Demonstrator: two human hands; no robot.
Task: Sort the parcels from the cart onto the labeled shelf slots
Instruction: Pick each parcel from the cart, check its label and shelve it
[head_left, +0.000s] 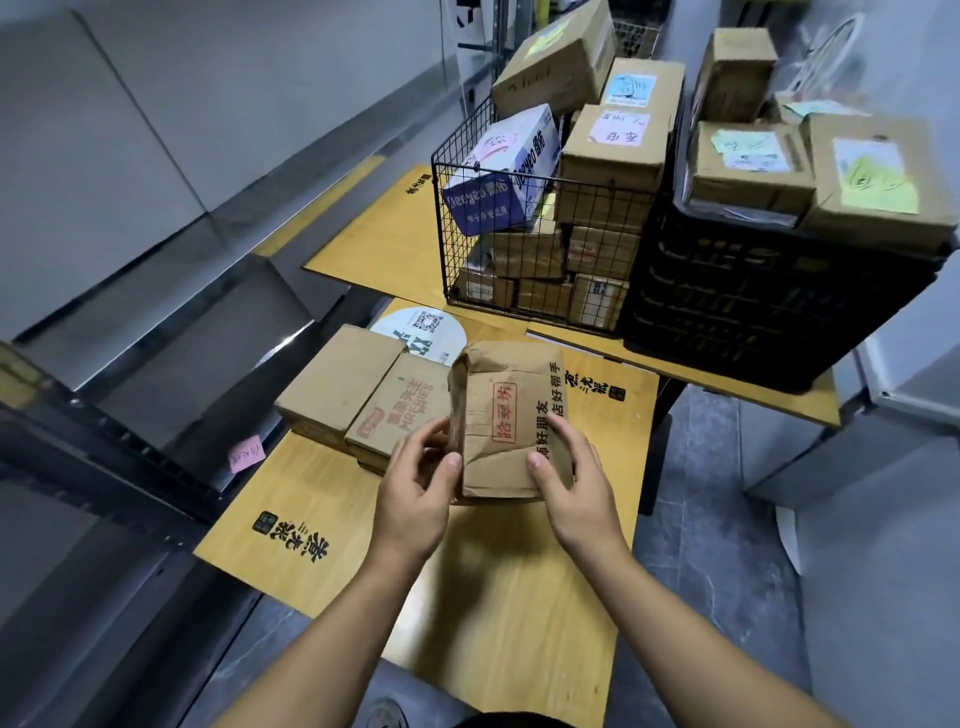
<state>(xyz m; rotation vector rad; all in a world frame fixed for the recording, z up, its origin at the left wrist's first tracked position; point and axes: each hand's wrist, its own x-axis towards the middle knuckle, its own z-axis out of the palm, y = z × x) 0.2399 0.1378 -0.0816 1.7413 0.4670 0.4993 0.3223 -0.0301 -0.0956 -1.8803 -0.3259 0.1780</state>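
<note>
paper parcel (506, 423) above near table, long axis near-to-far | left hand (415, 480) and right hand (569, 475) curled on its near sides (equally close) | shelf (156, 332) lies left

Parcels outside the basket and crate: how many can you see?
3. A plain cardboard box and a printed box lie side by side on the near table; a paper-wrapped parcel is gripped between left hand and right hand. More may lie beneath the two boxes.
</note>
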